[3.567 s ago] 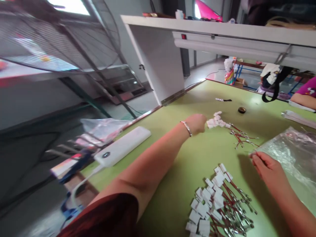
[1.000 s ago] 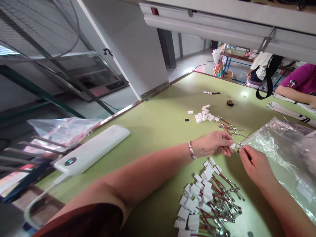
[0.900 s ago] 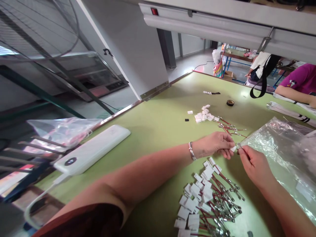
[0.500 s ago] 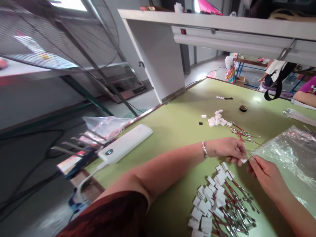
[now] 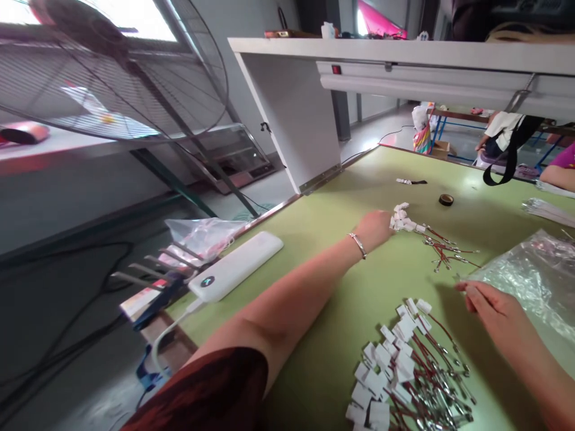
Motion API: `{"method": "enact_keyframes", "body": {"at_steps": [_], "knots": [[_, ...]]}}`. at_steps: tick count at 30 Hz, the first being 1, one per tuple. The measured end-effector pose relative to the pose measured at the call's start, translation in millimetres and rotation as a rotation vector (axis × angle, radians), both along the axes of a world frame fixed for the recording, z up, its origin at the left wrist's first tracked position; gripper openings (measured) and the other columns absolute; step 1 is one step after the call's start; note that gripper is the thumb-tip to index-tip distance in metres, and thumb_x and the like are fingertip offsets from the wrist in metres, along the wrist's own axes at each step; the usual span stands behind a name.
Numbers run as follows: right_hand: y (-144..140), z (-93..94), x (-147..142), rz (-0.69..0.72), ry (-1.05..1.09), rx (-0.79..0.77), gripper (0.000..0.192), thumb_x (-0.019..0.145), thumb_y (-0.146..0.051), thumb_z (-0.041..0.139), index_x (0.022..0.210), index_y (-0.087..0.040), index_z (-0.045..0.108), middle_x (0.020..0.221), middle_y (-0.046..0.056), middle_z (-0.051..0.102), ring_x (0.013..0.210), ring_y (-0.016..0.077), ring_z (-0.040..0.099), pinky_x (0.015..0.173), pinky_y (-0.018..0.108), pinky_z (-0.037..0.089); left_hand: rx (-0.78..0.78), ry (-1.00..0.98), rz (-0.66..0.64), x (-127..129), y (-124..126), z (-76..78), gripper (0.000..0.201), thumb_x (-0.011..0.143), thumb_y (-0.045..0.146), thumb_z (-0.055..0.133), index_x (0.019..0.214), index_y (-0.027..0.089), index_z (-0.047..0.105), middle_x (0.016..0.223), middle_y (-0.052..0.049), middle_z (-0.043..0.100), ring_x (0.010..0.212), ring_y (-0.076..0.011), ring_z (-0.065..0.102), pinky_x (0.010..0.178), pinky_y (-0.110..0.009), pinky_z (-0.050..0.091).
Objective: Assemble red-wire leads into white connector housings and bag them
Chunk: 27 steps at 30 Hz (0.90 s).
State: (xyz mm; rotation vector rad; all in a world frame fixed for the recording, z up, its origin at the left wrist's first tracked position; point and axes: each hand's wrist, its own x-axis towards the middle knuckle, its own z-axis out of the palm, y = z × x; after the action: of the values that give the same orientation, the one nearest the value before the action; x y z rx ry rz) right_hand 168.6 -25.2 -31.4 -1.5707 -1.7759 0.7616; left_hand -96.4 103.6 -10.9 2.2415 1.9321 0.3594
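My left hand (image 5: pixel 375 226) reaches across the table to the edge of a small heap of white tags (image 5: pixel 406 225). Its fingers are turned away and hidden, so whether they grip a tag does not show. Nearer to me, my right hand (image 5: pixel 489 305) hovers over the table with thumb and finger pinched; something thin and pale seems to stick out at the tips, too small to name. Below the hands lies a pile of short red-brown wires with metal ends (image 5: pixel 442 383), white tags (image 5: pixel 381 359) on them. A few untagged-looking wires (image 5: pixel 444 248) lie beside the far heap.
A clear plastic bag (image 5: pixel 534 281) lies at the right. A black tape roll (image 5: pixel 445 200) sits farther back. A white power bank (image 5: pixel 238 266) with a cable rests along the left edge, near a fan (image 5: pixel 135 78). A shelf (image 5: pixel 395 54) spans the back.
My left hand has left my right hand and moved away from me, left, to the white tags. A tagged wire now lies at the top of the near pile. My right hand stays about where it was.
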Motion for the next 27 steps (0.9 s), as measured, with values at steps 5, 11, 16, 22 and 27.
{"method": "enact_keyframes", "body": {"at_steps": [5,11,16,22,27], "knots": [[-0.1,1.1,-7.2,-0.026,-0.024,-0.001,0.031,0.081,-0.045,0.052,0.069,-0.021,0.066,0.057,0.0,0.059,0.051,0.0142,0.049,0.051,0.027,0.039,0.009,0.003,-0.044,1.2,9.9,-19.3,0.023,0.084,0.026,0.059,0.1,0.014,0.069,0.099,-0.013,0.067,0.091,-0.0247,0.063,0.076,-0.03,0.046],[-2.9,-1.4,-7.4,-0.073,-0.092,0.04,0.027,0.081,-0.041,0.053,0.067,-0.021,0.063,0.061,0.001,0.063,0.055,0.0148,0.052,0.054,0.028,0.04,0.042,0.012,-0.095,4.9,1.0,-13.8,0.019,0.081,0.02,0.059,0.093,0.013,0.07,0.102,-0.014,0.064,0.086,-0.0242,0.062,0.073,-0.031,0.045],[-7.0,0.8,-6.8,-0.087,-0.11,0.076,0.028,0.082,-0.044,0.052,0.068,-0.021,0.061,0.058,-0.001,0.058,0.054,0.0134,0.047,0.053,0.027,0.038,-0.081,-0.443,-0.28,24.1,-23.7,1.7,0.027,0.073,0.022,0.066,0.1,0.015,0.067,0.082,-0.004,0.062,0.073,-0.0157,0.055,0.065,-0.026,0.042],[-11.6,5.4,-14.3,0.014,-0.037,0.059,0.031,0.084,-0.046,0.049,0.071,-0.021,0.061,0.055,-0.003,0.05,0.053,0.0126,0.044,0.052,0.025,0.037,-0.688,-1.161,-0.329,56.8,-53.8,-3.3,0.029,0.072,0.037,0.072,0.09,0.014,0.073,0.074,-0.003,0.064,0.053,-0.0062,0.038,0.046,-0.023,0.025],[-13.2,4.4,-19.0,0.05,-0.059,0.074,0.032,0.084,-0.046,0.049,0.069,-0.021,0.061,0.054,-0.003,0.049,0.052,0.0122,0.043,0.05,0.025,0.035,-0.797,-1.341,-0.198,66.9,-59.7,-11.4,0.022,0.069,0.033,0.076,0.076,0.012,0.073,0.068,-0.003,0.064,0.052,-0.0054,0.041,0.048,-0.023,0.03]]}}
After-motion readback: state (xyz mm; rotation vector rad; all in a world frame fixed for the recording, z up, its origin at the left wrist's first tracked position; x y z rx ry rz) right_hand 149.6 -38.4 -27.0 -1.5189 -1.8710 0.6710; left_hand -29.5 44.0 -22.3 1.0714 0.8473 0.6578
